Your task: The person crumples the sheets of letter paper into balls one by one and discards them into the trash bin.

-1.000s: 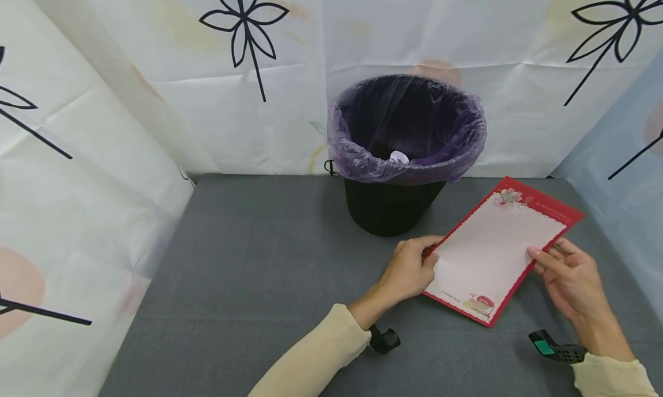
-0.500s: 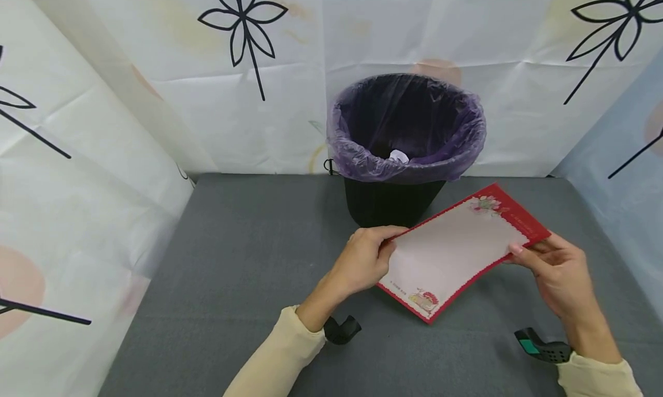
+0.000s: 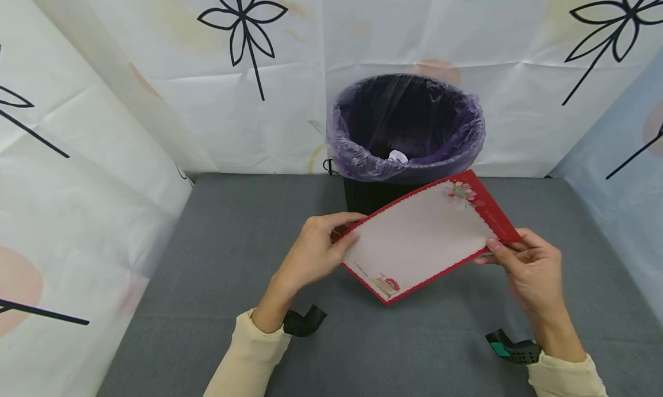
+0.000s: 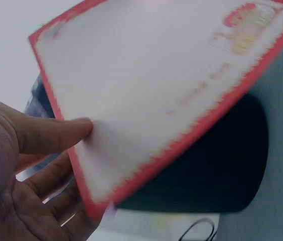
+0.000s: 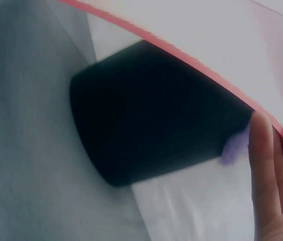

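A sheet of stationery paper [image 3: 419, 236], pale pink with a red border, is held tilted in front of the bin. Flowers are printed near its red top band and a small picture sits at the lower corner. My left hand [image 3: 316, 250] pinches its left edge, thumb on the printed face and fingers behind, as the left wrist view also shows. My right hand [image 3: 528, 270] pinches the opposite edge near the red band; in the right wrist view its fingers [image 5: 262, 150] lie along the underside. The sheet bows slightly between both hands.
A black waste bin [image 3: 362, 195] with a purple bag liner [image 3: 357, 161] stands at the back of the grey table [image 3: 233, 259]. Crumpled white paper [image 3: 397, 156] lies inside it. White cloth walls [image 3: 171, 98] with flower drawings enclose the table.
Both hands have carried the sheet leftward, and it has turned to lie more sideways. It now overlaps the bin's lower part in the head view. The grips stay on its two edges.
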### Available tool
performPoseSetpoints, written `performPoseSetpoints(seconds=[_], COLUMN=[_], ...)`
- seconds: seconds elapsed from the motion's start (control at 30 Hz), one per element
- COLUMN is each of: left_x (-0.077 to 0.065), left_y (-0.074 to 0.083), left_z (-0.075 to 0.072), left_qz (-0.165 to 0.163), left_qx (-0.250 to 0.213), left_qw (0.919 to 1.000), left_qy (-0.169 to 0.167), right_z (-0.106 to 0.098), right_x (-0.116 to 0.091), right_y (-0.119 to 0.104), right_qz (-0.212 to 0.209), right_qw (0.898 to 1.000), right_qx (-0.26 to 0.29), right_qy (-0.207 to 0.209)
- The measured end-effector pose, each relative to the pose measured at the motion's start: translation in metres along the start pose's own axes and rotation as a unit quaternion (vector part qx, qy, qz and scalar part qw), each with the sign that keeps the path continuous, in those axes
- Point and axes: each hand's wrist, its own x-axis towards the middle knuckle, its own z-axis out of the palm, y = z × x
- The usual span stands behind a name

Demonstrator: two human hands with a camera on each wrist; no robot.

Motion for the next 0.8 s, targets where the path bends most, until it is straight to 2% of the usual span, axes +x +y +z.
performPoseSetpoints(seconds=[0.1, 0.2, 0.33, 0.4, 0.5, 0.63, 0.8], left_x=[-0.006, -0.011, -0.015, -0.016, -0.017, -0.017, -0.017], left_y=[-0.005, -0.009, -0.014, -0.016, -0.018, -0.019, -0.02], left_z=[-0.013, -0.023, -0.031, -0.033, -0.036, -0.04, -0.046], left_qz=[-0.014, -0.023, -0.02, -0.016, -0.01, -0.003, 0.006], left_qx=[-0.015, -0.035, -0.075, -0.097, -0.127, -0.148, -0.155], left_qw=[0.9995, 0.9977, 0.9925, 0.9891, 0.9836, 0.9787, 0.9755], left_qy=[0.023, 0.054, 0.094, 0.109, 0.127, 0.143, 0.156], right_z=[0.009, 0.015, 0.02, 0.022, 0.025, 0.028, 0.032], right_x=[-0.001, -0.003, -0.003, -0.003, 0.0, 0.005, 0.013], right_y=[0.001, 0.001, 0.001, 0.001, 0.0, -0.003, -0.009], right_qz=[0.004, 0.008, 0.012, 0.014, 0.006, -0.026, -0.061], right_qw=[0.999, 0.998, 0.997, 0.998, 0.997, 0.992, 0.992], right_qx=[0.017, 0.037, 0.062, 0.052, 0.07, 0.119, 0.113], right_qy=[0.036, 0.054, 0.041, 0.036, 0.032, 0.02, 0.015])
